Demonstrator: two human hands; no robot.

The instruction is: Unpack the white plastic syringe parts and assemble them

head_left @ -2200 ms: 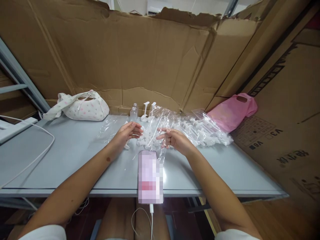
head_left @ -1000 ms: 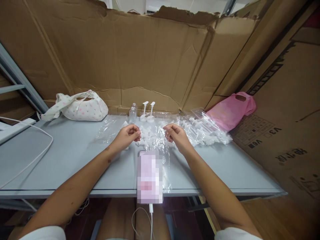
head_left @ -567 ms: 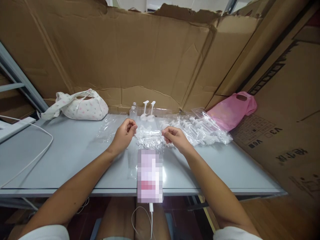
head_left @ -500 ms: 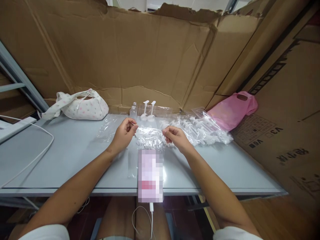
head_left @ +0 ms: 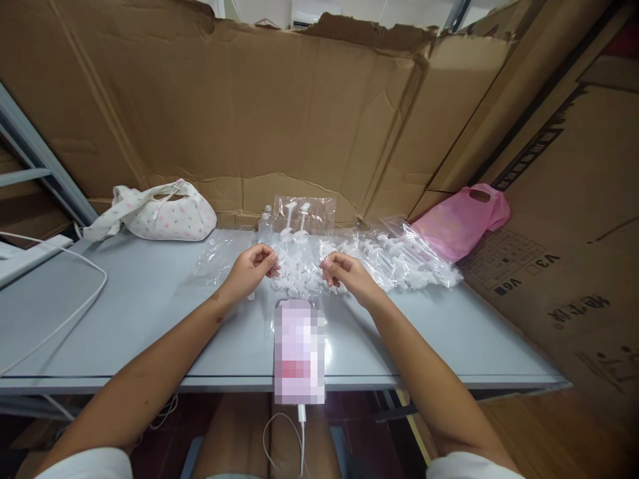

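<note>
Head view, nearest first: a phone (head_left: 299, 351), its screen blurred out, lies at the front edge of the grey table (head_left: 124, 313) with a white cable (head_left: 301, 432) hanging from its near end. Just beyond it the left hand (head_left: 249, 269) and the right hand (head_left: 344, 273) each pinch a side of a clear plastic bag (head_left: 303, 219), fingers closed on the film, holding it stretched upright between them over a heap of small white plastic parts (head_left: 297, 279). Through the film two white pump heads (head_left: 295, 223) stand upright beside a small clear bottle (head_left: 264, 229). To the right lie more clear bags of white parts (head_left: 404, 259), then a pink carrier bag (head_left: 462, 219). At far left rests a white patterned handbag (head_left: 160, 213), with a white cord (head_left: 60, 319) looping over the table. Cardboard sheets (head_left: 299, 106) wall the back; the box on the right (head_left: 564, 266) carries upside-down print, seemingly "V3" and "V6" beside checkboxes, plus characters too skewed to read.
</note>
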